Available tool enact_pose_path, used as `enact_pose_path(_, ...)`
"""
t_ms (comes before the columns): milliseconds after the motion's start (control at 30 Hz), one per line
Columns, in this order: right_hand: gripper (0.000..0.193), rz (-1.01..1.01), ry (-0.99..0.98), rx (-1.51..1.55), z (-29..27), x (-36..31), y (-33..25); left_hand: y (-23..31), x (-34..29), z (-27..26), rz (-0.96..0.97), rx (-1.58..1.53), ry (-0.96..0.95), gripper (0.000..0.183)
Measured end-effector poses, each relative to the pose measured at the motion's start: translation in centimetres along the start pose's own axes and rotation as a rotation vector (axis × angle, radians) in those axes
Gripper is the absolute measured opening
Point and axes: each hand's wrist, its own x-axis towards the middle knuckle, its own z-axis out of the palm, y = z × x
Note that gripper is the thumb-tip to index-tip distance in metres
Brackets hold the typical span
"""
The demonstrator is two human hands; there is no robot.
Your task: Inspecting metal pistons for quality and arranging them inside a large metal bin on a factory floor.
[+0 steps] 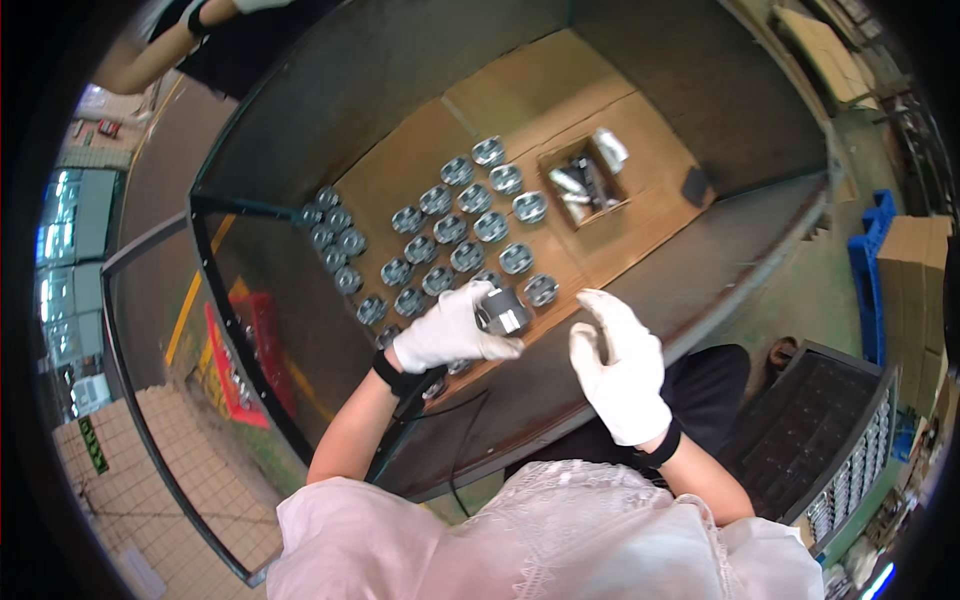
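Note:
My left hand [450, 330], in a white glove with a black wristband, is closed around an engine piston [506, 312]. Its dark side, with a small white patch, faces me. To the right, my right hand [622, 375], gloved the same way, holds nothing; its thumb and fingers are apart. Beyond my hands, several silver pistons [467, 256] stand in rows on a brown cardboard sheet [610, 110]. A tighter cluster of pistons [338, 240] is at the sheet's left. My left hand partly covers the nearest ones.
A small cardboard box [583, 222] with white and dark items sits at the right of the sheet. Dark metal walls [690, 90] enclose the work surface. A red tray [240, 350] is low on the left; a black rack [800, 430] stands right. Another person's arm [150, 65] shows top left.

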Motion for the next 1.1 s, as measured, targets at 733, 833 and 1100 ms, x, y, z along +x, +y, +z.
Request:
enact_pose_path(733, 0.065, 0.908, -0.384, 1.65, -2.7, -0.9, -0.7, 6.1, 0.0, 5.6, 0.569, 0.001, 0.151, 0.06)
enact_pose_path(833, 0.065, 0.911, -0.382, 1.656, -2.6, -0.8, -0.5, 5.9, 0.1, 5.8, 0.573, 0.006, 0.164, 0.06)
enact_pose_path(1100, 0.064, 0.919, -0.418, 1.724, -2.5, -0.6, -0.7, 5.3, 0.3, 5.8, 0.621, 0.052, 0.215, 0.062)
